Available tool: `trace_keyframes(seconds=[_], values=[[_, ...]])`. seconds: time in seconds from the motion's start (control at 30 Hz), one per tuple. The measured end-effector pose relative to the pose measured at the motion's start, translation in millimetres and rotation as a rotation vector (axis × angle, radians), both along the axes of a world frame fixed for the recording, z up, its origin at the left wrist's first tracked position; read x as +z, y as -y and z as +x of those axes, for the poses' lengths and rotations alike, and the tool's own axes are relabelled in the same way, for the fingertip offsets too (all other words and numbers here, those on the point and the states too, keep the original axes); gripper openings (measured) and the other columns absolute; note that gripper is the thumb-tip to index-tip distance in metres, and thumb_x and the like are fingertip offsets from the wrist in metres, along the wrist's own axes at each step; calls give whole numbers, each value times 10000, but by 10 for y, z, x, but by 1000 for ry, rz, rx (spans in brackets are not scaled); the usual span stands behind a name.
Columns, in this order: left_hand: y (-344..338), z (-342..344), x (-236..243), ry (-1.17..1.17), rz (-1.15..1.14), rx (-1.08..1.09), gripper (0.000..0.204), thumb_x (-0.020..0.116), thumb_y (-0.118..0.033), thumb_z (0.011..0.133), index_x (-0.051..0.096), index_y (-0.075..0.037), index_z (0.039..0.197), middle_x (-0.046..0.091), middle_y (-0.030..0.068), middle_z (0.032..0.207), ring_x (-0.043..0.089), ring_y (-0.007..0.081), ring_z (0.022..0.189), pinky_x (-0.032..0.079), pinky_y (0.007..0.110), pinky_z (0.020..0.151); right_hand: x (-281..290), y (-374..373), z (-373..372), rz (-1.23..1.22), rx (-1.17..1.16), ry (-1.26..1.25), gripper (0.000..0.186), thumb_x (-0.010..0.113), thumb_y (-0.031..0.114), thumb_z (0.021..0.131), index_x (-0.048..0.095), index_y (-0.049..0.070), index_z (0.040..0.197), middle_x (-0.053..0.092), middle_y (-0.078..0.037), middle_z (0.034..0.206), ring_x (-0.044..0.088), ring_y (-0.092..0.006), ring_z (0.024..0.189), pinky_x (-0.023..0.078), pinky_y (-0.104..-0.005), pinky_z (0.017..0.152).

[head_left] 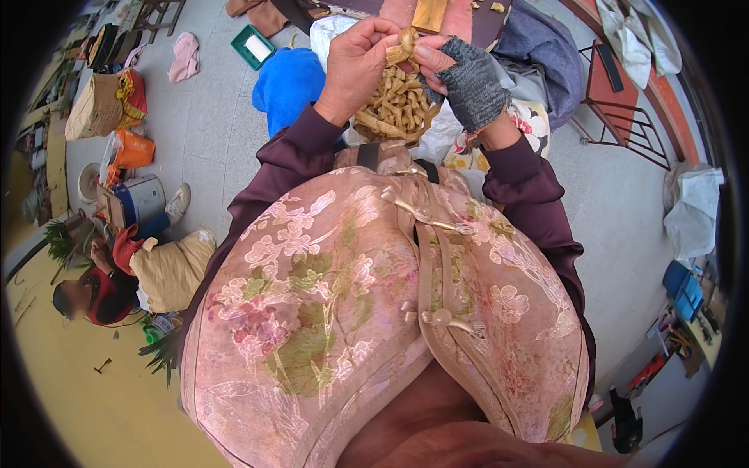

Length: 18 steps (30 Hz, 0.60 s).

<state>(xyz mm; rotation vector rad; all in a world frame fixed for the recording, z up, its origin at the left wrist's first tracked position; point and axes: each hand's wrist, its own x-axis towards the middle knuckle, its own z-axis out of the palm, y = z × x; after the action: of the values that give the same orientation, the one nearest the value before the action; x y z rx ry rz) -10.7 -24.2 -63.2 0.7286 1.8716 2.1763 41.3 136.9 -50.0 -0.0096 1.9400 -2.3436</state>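
My left hand [355,66] pinches one side of a tan, knotted strip [403,45] in front of me. On its other side, my right hand [466,82], in a grey knitted fingerless glove, grips the strip between thumb and fingers. What the strip is made of I cannot tell. Just below both hands lies a heap of similar tan twisted pieces [390,101], partly covered by my fingers. Beyond the strip, a wooden block [430,14] rests on a pinkish surface.
Blue cloth [287,87] bulges beside my left forearm, with a green tray [253,47] behind it. Grey-blue fabric [542,54] lies to the right, near a red chair [612,93]. At the left are an orange bucket [134,150] and a seated person [105,292].
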Motion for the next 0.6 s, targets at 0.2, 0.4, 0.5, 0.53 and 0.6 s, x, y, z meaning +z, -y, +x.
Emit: trace_keyframes(seconds=[0.2, 0.4, 0.5, 0.53, 0.6], values=[[-67, 69, 69, 30, 27, -26, 154, 545, -98, 928, 559, 26, 1019, 634, 67, 820, 637, 125, 719, 531, 241, 673, -7, 17, -46, 55, -138, -38, 331, 573, 348, 906, 596, 28, 990, 518, 10, 623, 455, -50, 532, 342, -195, 462], [105, -100, 130, -38, -92, -11, 118, 560, -72, 913, 581, 25, 976, 640, 62, 782, 626, 104, 698, 524, 217, 650, -142, -320, -103, -501, -111, 149, 389, 465, 415, 951, 558, 37, 953, 452, 10, 586, 341, -45, 439, 267, -175, 404], [124, -66, 215, 0, -111, -9, 118, 572, -76, 908, 589, 21, 972, 644, 63, 789, 622, 92, 698, 517, 209, 642, -163, -369, -84, -492, -150, 118, 299, 502, 340, 942, 551, 47, 909, 422, 26, 580, 321, -38, 434, 231, -178, 394], [151, -85, 206, 19, -125, -29, 128, 576, -80, 907, 590, 20, 986, 646, 62, 807, 621, 92, 714, 515, 210, 652, -196, -397, -82, -463, -125, 118, 252, 546, 306, 922, 554, 60, 870, 421, 29, 567, 331, -40, 440, 227, -185, 392], [193, -104, 184, -92, -241, -20, 158, 588, -88, 899, 591, 11, 1022, 647, 61, 855, 620, 105, 758, 509, 222, 683, -139, -321, -72, -323, -213, 97, 124, 566, 176, 915, 542, 55, 920, 394, 52, 563, 326, -27, 440, 241, -167, 404]])
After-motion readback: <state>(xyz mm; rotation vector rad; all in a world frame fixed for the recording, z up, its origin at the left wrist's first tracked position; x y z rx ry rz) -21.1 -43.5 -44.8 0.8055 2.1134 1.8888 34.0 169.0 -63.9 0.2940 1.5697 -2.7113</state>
